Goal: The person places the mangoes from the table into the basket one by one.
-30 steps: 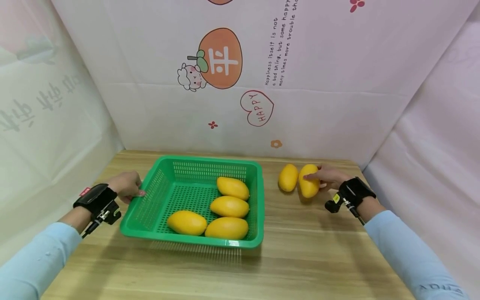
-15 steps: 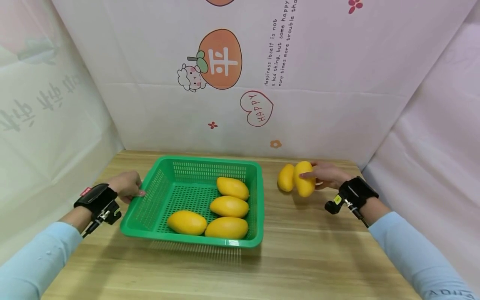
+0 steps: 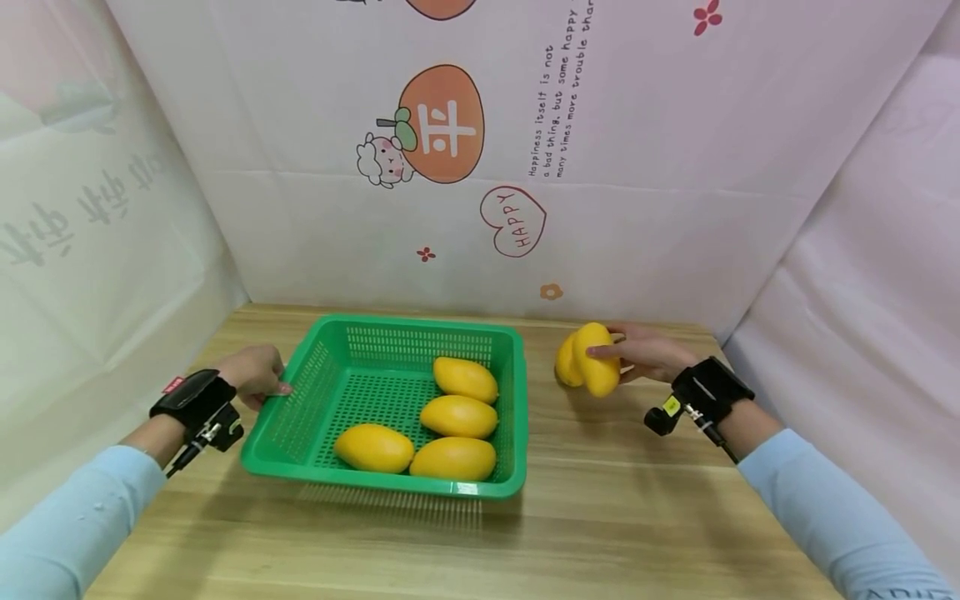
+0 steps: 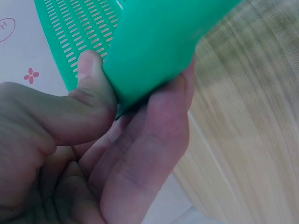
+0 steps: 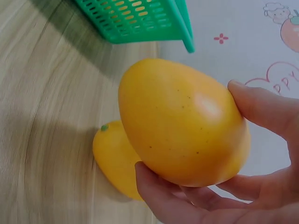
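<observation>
My right hand (image 3: 647, 353) holds a yellow mango (image 5: 182, 123) between thumb and fingers, raised off the table. Another mango (image 5: 114, 161) lies on the wood just beyond it, partly covered by the held one in the head view. On the left, my left hand (image 3: 257, 373) pinches the rim of a green plastic basket (image 4: 149, 46), thumb on the inner side and fingers curled beneath the outside. Several mangoes lie in the basket: one (image 3: 465, 379) at the back right, one (image 3: 459, 417) below it, one (image 3: 453, 459) at the front right corner, and one (image 3: 373, 447) to its left.
The wooden table (image 3: 600, 517) carries the basket and the mango. A printed white cloth (image 3: 637, 208) hangs right behind the table's back edge, with pale cloth walls at both sides. Black camera straps (image 3: 711, 390) sit on both wrists.
My right hand has lifted its mango and moved it left, so it now overlaps the mango lying on the table. My left hand and the basket stay in place.
</observation>
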Motion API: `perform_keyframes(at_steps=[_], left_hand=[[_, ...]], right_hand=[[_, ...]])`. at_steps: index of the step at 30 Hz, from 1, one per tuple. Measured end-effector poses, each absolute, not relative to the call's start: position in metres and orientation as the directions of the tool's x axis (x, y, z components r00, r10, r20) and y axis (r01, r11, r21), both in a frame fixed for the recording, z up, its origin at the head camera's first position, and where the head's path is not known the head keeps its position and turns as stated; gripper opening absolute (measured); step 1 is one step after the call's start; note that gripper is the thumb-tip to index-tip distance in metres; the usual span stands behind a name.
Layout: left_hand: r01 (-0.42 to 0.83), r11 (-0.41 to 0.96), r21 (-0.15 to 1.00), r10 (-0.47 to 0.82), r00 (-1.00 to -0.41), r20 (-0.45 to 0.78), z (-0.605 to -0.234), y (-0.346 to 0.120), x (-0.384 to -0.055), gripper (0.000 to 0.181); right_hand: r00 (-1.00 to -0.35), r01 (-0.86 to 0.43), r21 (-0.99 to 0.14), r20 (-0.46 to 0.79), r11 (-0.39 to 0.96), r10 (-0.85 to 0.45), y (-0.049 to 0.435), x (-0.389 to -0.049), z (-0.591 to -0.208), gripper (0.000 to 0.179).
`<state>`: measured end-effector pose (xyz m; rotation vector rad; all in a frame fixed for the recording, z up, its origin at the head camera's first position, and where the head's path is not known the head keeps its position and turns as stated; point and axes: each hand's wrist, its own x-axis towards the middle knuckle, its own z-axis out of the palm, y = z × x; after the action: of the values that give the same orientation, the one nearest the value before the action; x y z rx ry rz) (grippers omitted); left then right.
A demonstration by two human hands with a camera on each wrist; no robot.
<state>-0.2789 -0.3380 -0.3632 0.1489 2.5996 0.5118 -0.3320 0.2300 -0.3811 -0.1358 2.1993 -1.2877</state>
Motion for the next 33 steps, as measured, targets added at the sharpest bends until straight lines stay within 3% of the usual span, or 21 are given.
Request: perform_keyframes(at_steps=[33], left_hand=[[0.027,0.933,0.359,0.192,-0.882,-0.431,-0.363,-0.338,-0.278,0.031]], right_hand=[[-0.804,0.069,-0.855,-0.353,0.514,-0.478,0.178,-0.311,-0.354,0.08]])
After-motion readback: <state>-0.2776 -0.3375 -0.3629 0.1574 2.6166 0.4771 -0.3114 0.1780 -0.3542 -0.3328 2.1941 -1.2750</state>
